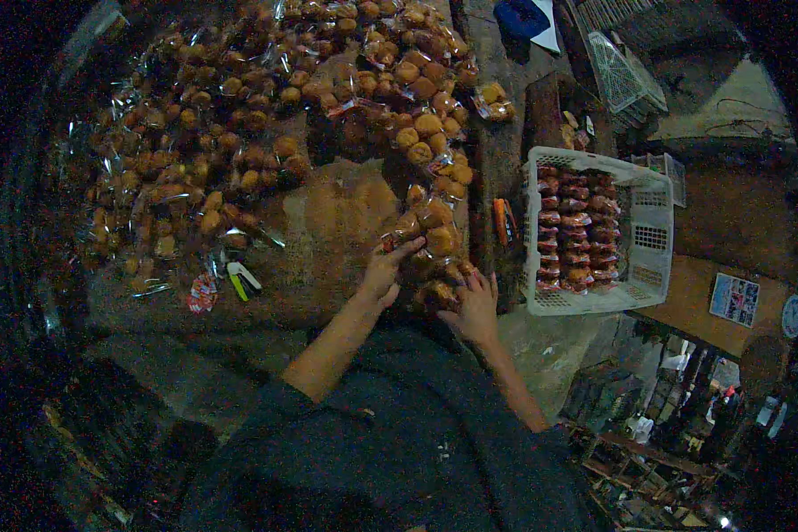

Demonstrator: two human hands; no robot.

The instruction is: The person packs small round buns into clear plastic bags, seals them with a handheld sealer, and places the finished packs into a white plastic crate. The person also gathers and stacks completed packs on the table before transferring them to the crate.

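Observation:
My left hand (380,271) is at the near right end of the wooden table, its fingers on the end of a clear plastic packet of round buns (437,214). A bit of red shows beside those fingertips. My right hand (473,309) grips a second packet of buns (439,292) close to the table's near edge; dim light and the fingers hide part of it. Farther along the right side runs a row of bagged buns (429,126). A large spread of similar bagged buns (199,139) covers the left and far parts of the table.
A white plastic crate (648,299) at the right holds stacked packets (575,229). An orange and black stapler (504,221) lies beside it. Left of my hands are a green and white stapler (243,280) and red and white printed labels (203,292). Bare cardboard (336,213) shows between the buns.

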